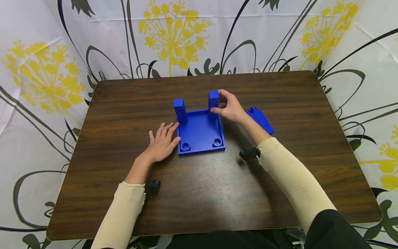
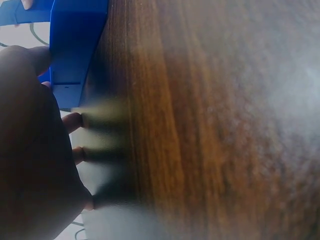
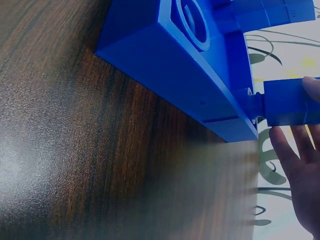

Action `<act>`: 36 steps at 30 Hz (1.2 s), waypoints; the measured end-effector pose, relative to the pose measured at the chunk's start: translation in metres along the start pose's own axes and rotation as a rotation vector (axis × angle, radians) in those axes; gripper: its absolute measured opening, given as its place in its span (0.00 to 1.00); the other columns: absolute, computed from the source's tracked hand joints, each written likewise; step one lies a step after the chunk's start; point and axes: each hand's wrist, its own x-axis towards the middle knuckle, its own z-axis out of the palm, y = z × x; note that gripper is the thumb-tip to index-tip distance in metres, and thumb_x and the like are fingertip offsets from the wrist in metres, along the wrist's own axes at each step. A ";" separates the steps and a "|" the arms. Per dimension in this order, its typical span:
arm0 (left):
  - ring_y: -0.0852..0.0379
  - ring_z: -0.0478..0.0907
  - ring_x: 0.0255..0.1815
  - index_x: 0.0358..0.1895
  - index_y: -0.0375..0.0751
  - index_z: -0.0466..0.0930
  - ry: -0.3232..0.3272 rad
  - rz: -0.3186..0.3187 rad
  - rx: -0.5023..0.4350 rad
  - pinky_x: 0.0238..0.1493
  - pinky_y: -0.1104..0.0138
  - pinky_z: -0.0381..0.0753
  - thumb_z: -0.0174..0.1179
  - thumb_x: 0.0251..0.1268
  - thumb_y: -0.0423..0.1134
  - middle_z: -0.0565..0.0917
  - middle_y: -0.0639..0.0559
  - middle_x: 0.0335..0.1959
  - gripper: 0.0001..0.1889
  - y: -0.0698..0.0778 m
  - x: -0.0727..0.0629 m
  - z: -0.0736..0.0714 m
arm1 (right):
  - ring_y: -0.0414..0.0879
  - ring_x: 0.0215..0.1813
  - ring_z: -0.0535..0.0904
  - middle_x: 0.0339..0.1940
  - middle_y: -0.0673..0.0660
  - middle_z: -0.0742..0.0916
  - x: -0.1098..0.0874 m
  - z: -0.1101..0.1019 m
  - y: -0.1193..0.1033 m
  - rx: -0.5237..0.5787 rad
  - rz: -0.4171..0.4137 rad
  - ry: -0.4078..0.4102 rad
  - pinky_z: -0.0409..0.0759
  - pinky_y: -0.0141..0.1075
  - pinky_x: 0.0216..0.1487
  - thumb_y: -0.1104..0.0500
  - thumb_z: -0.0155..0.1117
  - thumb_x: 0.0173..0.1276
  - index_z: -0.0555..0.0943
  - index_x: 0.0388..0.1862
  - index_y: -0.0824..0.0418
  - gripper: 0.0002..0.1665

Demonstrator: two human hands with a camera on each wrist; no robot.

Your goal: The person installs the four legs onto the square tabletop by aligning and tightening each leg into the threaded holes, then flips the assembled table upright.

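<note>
A square blue panel [image 1: 201,133] with a raised rim lies flat on the table, hollow side up. Its two near corners have round sockets [image 1: 217,142]. One blue leg [image 1: 179,109] stands upright at the far left corner. My right hand [image 1: 231,107] pinches a second blue leg [image 1: 213,99] at the far right corner, thumb on the near side. In the right wrist view, a narrow neck shows between that leg [image 3: 285,102] and its socket. My left hand [image 1: 160,145] rests at the panel's left rim, fingers spread, thumb and index finger against the edge.
Two more blue legs [image 1: 260,119] lie side by side on the brown wooden table [image 1: 199,193], right of the panel and beyond my right forearm. A patterned white cloth [image 1: 112,41] hangs behind the table's far edge.
</note>
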 end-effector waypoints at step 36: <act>0.38 0.30 0.78 0.80 0.58 0.40 0.012 0.009 -0.006 0.63 0.31 0.23 0.35 0.78 0.59 0.46 0.43 0.79 0.33 0.005 -0.004 -0.005 | 0.55 0.59 0.77 0.56 0.62 0.81 0.002 -0.003 0.007 -0.078 0.018 -0.058 0.76 0.51 0.58 0.61 0.75 0.60 0.73 0.64 0.65 0.34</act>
